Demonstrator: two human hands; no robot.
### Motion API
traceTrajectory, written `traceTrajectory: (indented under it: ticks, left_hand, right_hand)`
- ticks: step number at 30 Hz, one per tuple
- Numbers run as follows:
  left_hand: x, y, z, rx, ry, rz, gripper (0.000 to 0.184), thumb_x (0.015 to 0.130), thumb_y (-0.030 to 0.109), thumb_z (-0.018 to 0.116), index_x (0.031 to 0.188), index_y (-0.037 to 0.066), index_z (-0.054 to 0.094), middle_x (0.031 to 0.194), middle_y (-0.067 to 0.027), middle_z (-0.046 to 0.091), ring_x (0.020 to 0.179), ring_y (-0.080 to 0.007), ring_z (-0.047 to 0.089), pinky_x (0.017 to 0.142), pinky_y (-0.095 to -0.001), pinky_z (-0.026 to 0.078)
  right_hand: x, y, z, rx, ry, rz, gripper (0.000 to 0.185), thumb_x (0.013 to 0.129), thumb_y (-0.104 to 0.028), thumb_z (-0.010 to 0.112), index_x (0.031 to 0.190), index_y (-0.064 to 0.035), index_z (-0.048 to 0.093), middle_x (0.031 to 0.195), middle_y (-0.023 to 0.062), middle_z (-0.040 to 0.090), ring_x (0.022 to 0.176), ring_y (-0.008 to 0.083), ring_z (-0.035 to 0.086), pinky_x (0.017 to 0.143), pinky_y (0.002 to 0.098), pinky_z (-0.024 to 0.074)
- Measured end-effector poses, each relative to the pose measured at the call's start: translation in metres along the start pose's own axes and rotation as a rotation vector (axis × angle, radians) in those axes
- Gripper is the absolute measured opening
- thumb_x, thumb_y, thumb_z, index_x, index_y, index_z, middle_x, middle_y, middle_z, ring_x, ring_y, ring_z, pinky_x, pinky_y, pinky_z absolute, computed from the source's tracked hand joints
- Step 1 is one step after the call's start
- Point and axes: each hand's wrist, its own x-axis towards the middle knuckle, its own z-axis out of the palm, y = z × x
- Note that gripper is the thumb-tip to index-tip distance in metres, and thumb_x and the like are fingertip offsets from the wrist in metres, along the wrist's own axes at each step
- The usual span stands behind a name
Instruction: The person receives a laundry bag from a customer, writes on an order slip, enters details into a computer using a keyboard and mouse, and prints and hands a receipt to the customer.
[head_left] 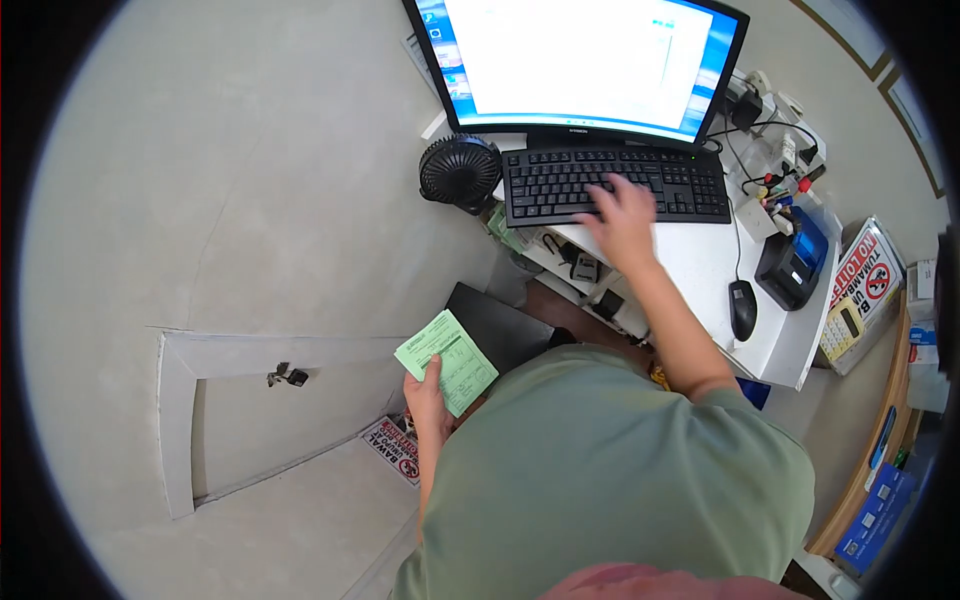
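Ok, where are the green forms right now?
In the head view, the green forms are just left of centre, held in the left hand, below the small black fan.

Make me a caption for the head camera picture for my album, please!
Left fingers hold green papers while right fingers spread over the keyboard, in front of a bright screen.

The green slips [462,372] looked like thin, matt paper. The keyboard [570,182] was of dull black plastic. The mouse [743,312] and the ribbed fan [459,172] seemed to be plastic too, the mouse smoother. The tabletop [690,275] had a smooth white finish. The shirt [620,460] was soft, matt cloth, and the curved tan edging [868,455] resembled smooth wood.
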Motion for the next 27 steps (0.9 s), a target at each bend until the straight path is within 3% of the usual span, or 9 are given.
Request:
traceTrajectory:
  ticks: [3, 6, 9, 13, 27]
  left_hand:
    - [0.000, 0.009, 0.004, -0.093, -0.089, -0.113, 0.033, 0.097, 0.011, 0.061, 0.127, -0.003, 0.055, 0.119, -0.0143, 0.066, 0.103, -0.0242, 0.067, 0.087, -0.0371, 0.056]
    - [0.006, 0.019, 0.016, -0.188, -0.212, -0.202, 0.036, 0.098, 0.011, 0.059, 0.130, -0.003, 0.052, 0.122, -0.0160, 0.065, 0.105, -0.0267, 0.067, 0.087, -0.0397, 0.057]
    - [0.011, 0.021, 0.030, -0.187, -0.326, -0.170, 0.037, 0.098, 0.011, 0.059, 0.131, -0.003, 0.051, 0.123, -0.0166, 0.064, 0.105, -0.0277, 0.068, 0.087, -0.0403, 0.058]
    - [0.008, 0.025, 0.048, -0.139, -0.440, -0.145, 0.034, 0.097, 0.011, 0.062, 0.126, -0.003, 0.055, 0.118, -0.0149, 0.067, 0.100, -0.0258, 0.069, 0.084, -0.0387, 0.058]
    - [-0.029, 0.024, 0.010, -0.137, -0.454, -0.183, 0.030, 0.097, 0.009, 0.061, 0.124, -0.004, 0.057, 0.117, -0.0148, 0.067, 0.101, -0.0251, 0.069, 0.084, -0.0377, 0.059]
  right_hand:
    - [-0.066, 0.067, -0.058, -0.214, 0.017, 0.161, 0.039, 0.080, -0.020, 0.076, 0.117, -0.0116, 0.066, 0.131, 0.0188, 0.053, 0.119, 0.0384, 0.050, 0.104, 0.0539, 0.0361]
    - [-0.136, 0.096, -0.126, -0.487, -0.095, 0.395, 0.051, 0.080, -0.029, 0.076, 0.129, -0.0188, 0.063, 0.135, 0.0246, 0.050, 0.123, 0.0424, 0.048, 0.103, 0.0532, 0.0385]
    - [-0.188, 0.110, -0.145, -0.477, -0.079, 0.465, 0.054, 0.081, -0.031, 0.075, 0.133, -0.0227, 0.062, 0.136, 0.0267, 0.050, 0.121, 0.0437, 0.051, 0.101, 0.0517, 0.0423]
    - [-0.209, 0.114, -0.139, -0.389, 0.098, 0.432, 0.049, 0.084, -0.025, 0.071, 0.132, -0.0254, 0.063, 0.131, 0.0274, 0.054, 0.111, 0.0434, 0.058, 0.093, 0.0480, 0.0488]
    - [-0.214, 0.123, -0.127, -0.415, 0.181, 0.529, 0.046, 0.086, -0.024, 0.067, 0.131, -0.0329, 0.064, 0.125, 0.0236, 0.056, 0.109, 0.0418, 0.057, 0.094, 0.0503, 0.0468]
